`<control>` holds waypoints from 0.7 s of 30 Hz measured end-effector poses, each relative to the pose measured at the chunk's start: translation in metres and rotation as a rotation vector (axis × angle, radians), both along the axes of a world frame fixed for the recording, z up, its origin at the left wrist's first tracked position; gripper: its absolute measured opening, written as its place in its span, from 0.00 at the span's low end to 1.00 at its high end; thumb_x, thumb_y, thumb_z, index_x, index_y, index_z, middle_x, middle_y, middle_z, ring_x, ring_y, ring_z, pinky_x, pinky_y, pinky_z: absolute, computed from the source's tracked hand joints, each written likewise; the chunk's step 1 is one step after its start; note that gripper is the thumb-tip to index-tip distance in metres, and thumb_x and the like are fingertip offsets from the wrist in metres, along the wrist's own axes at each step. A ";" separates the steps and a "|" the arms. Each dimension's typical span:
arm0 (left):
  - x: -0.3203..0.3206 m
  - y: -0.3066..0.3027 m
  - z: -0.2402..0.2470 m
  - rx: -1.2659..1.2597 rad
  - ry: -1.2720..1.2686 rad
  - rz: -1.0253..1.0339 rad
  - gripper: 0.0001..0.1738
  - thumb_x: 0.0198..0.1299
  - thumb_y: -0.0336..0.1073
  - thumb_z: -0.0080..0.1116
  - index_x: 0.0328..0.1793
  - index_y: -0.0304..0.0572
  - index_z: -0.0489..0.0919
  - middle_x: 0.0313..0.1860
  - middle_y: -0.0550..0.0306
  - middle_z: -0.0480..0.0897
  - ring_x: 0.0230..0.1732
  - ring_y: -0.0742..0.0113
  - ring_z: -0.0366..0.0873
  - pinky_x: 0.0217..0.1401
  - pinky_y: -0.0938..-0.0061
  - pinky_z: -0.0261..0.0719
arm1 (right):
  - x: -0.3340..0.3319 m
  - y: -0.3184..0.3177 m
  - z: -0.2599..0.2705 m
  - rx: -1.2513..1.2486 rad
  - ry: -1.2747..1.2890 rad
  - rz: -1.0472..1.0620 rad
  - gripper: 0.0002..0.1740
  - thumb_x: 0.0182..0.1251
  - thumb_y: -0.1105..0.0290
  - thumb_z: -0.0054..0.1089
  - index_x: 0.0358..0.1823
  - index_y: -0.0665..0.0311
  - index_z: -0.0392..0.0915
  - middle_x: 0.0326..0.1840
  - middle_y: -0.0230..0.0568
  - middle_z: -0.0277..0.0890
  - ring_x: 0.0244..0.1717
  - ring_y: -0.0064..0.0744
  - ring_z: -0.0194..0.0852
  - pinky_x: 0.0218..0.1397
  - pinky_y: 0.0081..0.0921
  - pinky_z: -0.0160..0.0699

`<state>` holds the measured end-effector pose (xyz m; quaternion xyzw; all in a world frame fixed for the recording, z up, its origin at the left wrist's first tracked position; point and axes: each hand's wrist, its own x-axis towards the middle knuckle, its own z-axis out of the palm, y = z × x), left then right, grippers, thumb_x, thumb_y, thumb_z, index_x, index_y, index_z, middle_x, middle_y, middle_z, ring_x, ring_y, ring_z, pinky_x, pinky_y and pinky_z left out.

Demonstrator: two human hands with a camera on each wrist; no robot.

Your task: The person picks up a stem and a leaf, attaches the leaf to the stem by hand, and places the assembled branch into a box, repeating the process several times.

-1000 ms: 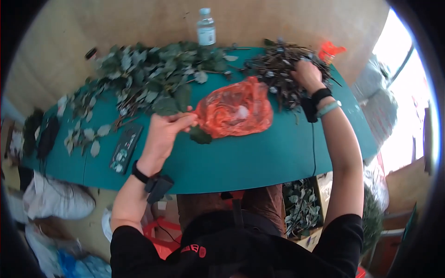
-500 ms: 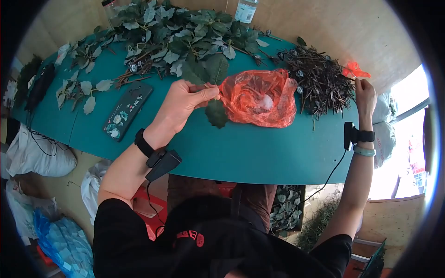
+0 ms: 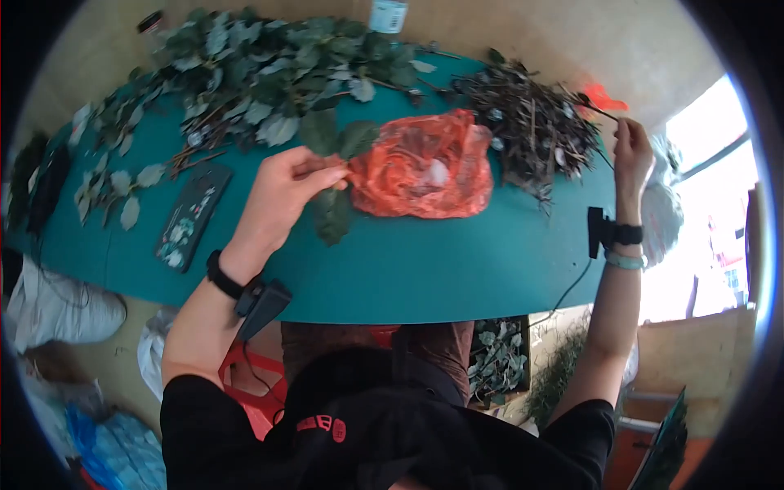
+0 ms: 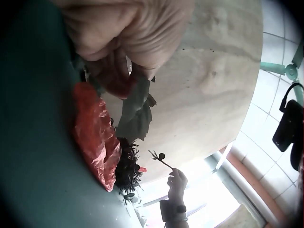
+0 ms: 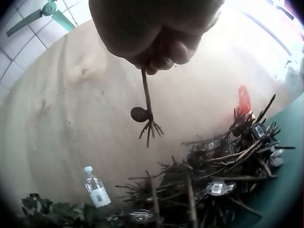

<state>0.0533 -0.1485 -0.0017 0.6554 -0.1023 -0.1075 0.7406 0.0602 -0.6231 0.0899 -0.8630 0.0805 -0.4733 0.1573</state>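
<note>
My left hand (image 3: 327, 173) pinches a leafy green sprig (image 3: 336, 140) just left of an orange plastic bag (image 3: 425, 167) lying on the teal table (image 3: 425, 269). One leaf (image 3: 331, 216) hangs below the fingers. In the left wrist view the same leaves (image 4: 135, 111) hang under the curled fingers (image 4: 123, 33), beside the bag (image 4: 97, 137). My right hand (image 3: 625, 129) is raised off the table's right end and pinches a thin brown stem (image 3: 600, 110). The right wrist view shows that stem (image 5: 147, 111) with a small round tag and a forked tip. Below it lies a pile of brown stems (image 5: 223, 180).
A big heap of leafy branches (image 3: 261, 65) covers the table's far left, with loose leaves (image 3: 122, 200) and a phone (image 3: 189, 216) nearer me. The brown stem pile (image 3: 527, 126) lies right of the bag. A water bottle (image 3: 388, 15) stands at the back. A crate of leaves (image 3: 498, 363) sits under the table.
My right hand left the brown stem pile and rose to the right, pinching a single stem. My left hand kept its hold on the leafy sprig beside the bag.
</note>
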 end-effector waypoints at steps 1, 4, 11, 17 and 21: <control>0.001 -0.001 -0.002 -0.007 -0.004 -0.034 0.07 0.59 0.29 0.61 0.39 0.31 0.79 0.38 0.53 0.83 0.39 0.71 0.81 0.42 0.82 0.75 | -0.005 0.007 0.001 0.092 -0.007 0.034 0.12 0.69 0.63 0.55 0.40 0.65 0.80 0.28 0.31 0.78 0.25 0.17 0.71 0.29 0.16 0.68; 0.000 0.001 -0.006 -0.075 -0.085 -0.018 0.06 0.58 0.29 0.62 0.39 0.33 0.79 0.37 0.54 0.83 0.37 0.72 0.80 0.40 0.82 0.74 | -0.027 0.022 0.008 0.428 -0.023 0.292 0.12 0.69 0.63 0.55 0.37 0.66 0.78 0.28 0.30 0.76 0.25 0.18 0.69 0.28 0.17 0.67; -0.007 -0.004 0.000 -0.046 -0.102 -0.108 0.06 0.57 0.28 0.62 0.38 0.34 0.78 0.36 0.55 0.84 0.35 0.73 0.80 0.41 0.81 0.76 | -0.057 0.083 0.004 0.910 -0.011 0.749 0.09 0.70 0.67 0.53 0.38 0.65 0.74 0.28 0.30 0.71 0.23 0.16 0.62 0.26 0.15 0.62; -0.038 -0.018 0.013 0.009 -0.040 -0.185 0.06 0.55 0.24 0.61 0.38 0.34 0.76 0.35 0.53 0.83 0.33 0.72 0.80 0.36 0.80 0.76 | -0.083 0.139 -0.003 1.166 0.148 1.020 0.06 0.70 0.70 0.52 0.38 0.67 0.72 0.27 0.32 0.71 0.24 0.18 0.66 0.26 0.13 0.62; -0.061 -0.031 0.023 -0.024 0.016 -0.277 0.06 0.55 0.24 0.62 0.38 0.33 0.76 0.36 0.51 0.83 0.35 0.71 0.82 0.36 0.81 0.79 | -0.104 0.182 -0.016 1.081 0.623 1.139 0.08 0.71 0.67 0.50 0.38 0.64 0.69 0.24 0.31 0.65 0.19 0.14 0.58 0.22 0.14 0.57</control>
